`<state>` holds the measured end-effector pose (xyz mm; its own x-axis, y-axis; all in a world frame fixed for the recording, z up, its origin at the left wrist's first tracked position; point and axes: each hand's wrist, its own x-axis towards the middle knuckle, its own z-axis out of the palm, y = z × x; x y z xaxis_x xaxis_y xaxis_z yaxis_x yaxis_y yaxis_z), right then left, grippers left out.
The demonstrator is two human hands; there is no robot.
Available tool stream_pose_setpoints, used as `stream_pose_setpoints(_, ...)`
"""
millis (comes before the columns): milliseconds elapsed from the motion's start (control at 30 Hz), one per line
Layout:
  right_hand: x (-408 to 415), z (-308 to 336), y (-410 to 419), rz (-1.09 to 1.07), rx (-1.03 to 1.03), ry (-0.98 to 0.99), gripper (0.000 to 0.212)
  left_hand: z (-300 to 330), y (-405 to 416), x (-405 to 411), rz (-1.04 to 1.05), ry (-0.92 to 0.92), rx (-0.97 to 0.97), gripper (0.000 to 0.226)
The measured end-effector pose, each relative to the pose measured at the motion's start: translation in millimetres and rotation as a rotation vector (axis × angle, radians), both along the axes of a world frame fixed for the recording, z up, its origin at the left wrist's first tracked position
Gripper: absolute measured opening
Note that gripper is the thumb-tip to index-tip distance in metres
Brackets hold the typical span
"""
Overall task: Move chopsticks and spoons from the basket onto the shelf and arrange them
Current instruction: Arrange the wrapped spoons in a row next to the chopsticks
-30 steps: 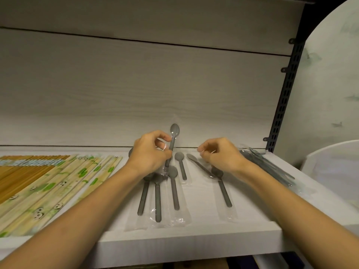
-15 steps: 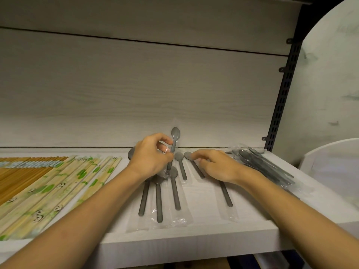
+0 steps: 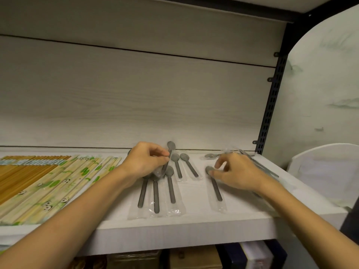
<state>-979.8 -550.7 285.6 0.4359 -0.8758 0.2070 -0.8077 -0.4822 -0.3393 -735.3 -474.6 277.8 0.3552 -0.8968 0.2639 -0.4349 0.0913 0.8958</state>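
Note:
Grey spoons in clear wrappers lie on the white shelf. My left hand pinches one wrapped spoon, which stands tilted with its bowl up. Below that hand lie three spoons side by side, with two more spoons behind them. My right hand hovers with loosely curled fingers, its thumb touching the bowl of a single spoon. Behind that hand, a loose pile of wrapped spoons is partly hidden. Panda-print chopsticks and brown chopsticks fill the shelf's left.
A white rounded container stands just past the shelf's right end. A black slotted upright marks the back right corner. Boxes sit under the shelf. The pale back panel rises close behind the spoons.
My right hand left the spoon it was pressing in the back row and moved right, onto the single spoon. My left hand kept its hold on the tilted spoon.

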Motion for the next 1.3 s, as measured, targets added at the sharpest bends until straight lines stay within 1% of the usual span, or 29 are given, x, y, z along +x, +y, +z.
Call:
stream_pose_setpoints(67, -5.7, -1.9, 10.9, -0.007, 0.079, 0.087, 0.035, 1.0, 3.8, -1.7, -0.010, -0.035, 0.019, 0.014)
stream_pose_setpoints(133, -7.8, -0.7, 18.0, 0.003, 0.099, 0.066, 0.031, 3.2, 8.0, -5.2, -0.017, -0.030, 0.033, 0.012)
stream_pose_setpoints(267, -10.0, 3.4, 26.2, 0.012, 0.052, 0.030, 0.020, 7.1, 18.1, -10.9, -0.011, -0.005, 0.030, 0.009)
stream_pose_setpoints(400, -11.6, 3.5, 27.3, 0.008, 0.016, -0.090, 0.012, 11.2, 31.1, -7.9, -0.003, 0.006, 0.011, 0.009)
stream_pose_setpoints(533, -3.1, 7.5, 32.5, 0.019, -0.037, -0.334, 0.008, 13.3, 41.0, -1.9, 0.021, 0.020, -0.010, 0.010)
stream_pose_setpoints(600, 8.4, 8.4, 37.6, 0.075, -0.049, -0.394, 0.008, 13.9, 45.0, -1.1, 0.020, 0.031, -0.012, 0.011)
stream_pose_setpoints(733, 39.2, -2.8, 46.5, 0.181, -0.002, -0.335, 0.011, 10.9, 51.0, -1.6, 0.020, 0.040, 0.006, 0.010)
stream_pose_setpoints(933, 57.1, -13.4, 50.5, 0.247, 0.030, -0.295, 0.012, 9.3, 60.6, 0.7, 0.027, 0.069, 0.000, 0.011)
stream_pose_setpoints(1100, 44.7, -7.4, 48.8, 0.208, -0.042, -0.375, 0.016, 10.5, 63.6, -0.9, -0.028, 0.196, 0.016, 0.018)
stream_pose_setpoints(1233, 39.8, -3.1, 49.8, 0.190, -0.015, -0.493, 0.013, 13.5, 61.9, -17.4, -0.081, 0.219, -0.004, 0.026)
stream_pose_setpoints(1300, 39.3, -2.5, 52.6, 0.177, 0.031, -0.600, 0.011, 10.8, 58.0, -27.3, -0.078, 0.167, -0.047, 0.034)
